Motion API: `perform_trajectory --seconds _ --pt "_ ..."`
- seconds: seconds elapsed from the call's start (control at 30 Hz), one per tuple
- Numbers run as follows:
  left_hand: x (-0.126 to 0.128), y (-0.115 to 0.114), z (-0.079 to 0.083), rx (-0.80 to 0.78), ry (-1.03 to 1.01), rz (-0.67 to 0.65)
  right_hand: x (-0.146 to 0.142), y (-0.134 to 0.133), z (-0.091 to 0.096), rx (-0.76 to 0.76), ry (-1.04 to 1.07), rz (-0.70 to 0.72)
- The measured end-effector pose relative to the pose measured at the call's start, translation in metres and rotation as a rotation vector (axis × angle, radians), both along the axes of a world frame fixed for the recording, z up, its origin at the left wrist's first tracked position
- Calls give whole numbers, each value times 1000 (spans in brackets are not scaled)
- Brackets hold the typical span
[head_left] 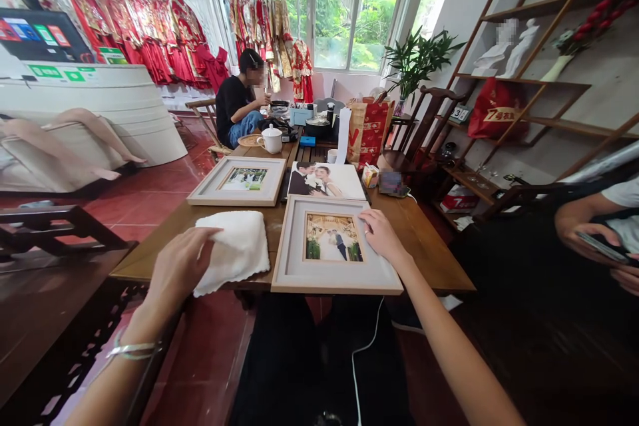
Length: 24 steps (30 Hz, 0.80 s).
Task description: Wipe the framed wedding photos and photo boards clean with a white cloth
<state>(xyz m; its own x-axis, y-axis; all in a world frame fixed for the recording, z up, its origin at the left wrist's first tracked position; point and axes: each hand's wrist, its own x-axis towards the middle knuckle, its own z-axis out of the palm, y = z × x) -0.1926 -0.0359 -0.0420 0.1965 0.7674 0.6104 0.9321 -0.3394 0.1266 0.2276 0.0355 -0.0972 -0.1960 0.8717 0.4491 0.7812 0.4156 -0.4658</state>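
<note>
At the table's near left edge, my left hand (180, 263) has its fingers and thumb closed on the left side of a folded white cloth (242, 246). My right hand (383, 234) rests on a picture frame (294, 277) in front of me, fingers extended with the tips by the right edge of its inner photo (333, 239). That frame has a pale wood border, a light mat and a wedding photo of a couple outdoors. Behind the cloth lies a second framed photo (244, 180). A large couple print (344, 184) lies just beyond the near frame.
On the wooden table (414, 239) also stand a white lidded cup (272, 140), a red-and-tan paper bag (369, 130), a small box (370, 176) and a phone-like device (393, 183). A person (239, 103) sits at the far end; another person's hands (594, 233) hold a phone at right.
</note>
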Motion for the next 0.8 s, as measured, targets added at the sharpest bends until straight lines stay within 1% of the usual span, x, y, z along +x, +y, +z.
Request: perform_trajectory --seconds 0.03,0.07,0.1,0.13,0.2,0.27,0.33,0.4,0.47,0.5,0.57,0.63,0.67,0.73,0.8 --pt "4 -2 2 42 -31 55 1 0 -1 1 4 1" --pt "9 -5 3 64 -37 74 1 1 -2 4 3 3" --pt "13 -9 3 70 -18 57 1 1 -2 8 1 5" --pt "17 -13 2 62 23 11 2 2 -3 12 -3 6" --pt "25 -25 -2 28 125 -124 1 2 -3 17 -6 7" --pt "32 -35 -8 -1 183 -201 0 1 -2 20 -4 8" --pt "36 -43 -15 -21 203 -205 -1 1 -1 14 -12 2" --pt "37 -46 -20 -27 211 -183 -1 -1 2 -2 -42 -18" --pt "35 -43 -19 -28 207 -187 -2 -2 5 -20 -81 -36" --pt "32 -40 -16 -25 200 -186 -2 -2 7 -26 -94 -41" --pt "27 -30 0 -12 186 -159 -7 -4 13 -29 -89 -28" --pt "23 -17 28 1 181 -115 -17 -7 25 -12 -36 27" --pt "24 -9 45 16 173 -103 -25 -8 34 4 7 89" --pt "29 10 83 -4 155 -118 -47 -12 59 40 104 267" --pt "40 29 119 34 83 -145 -71 -16 92 76 231 413"
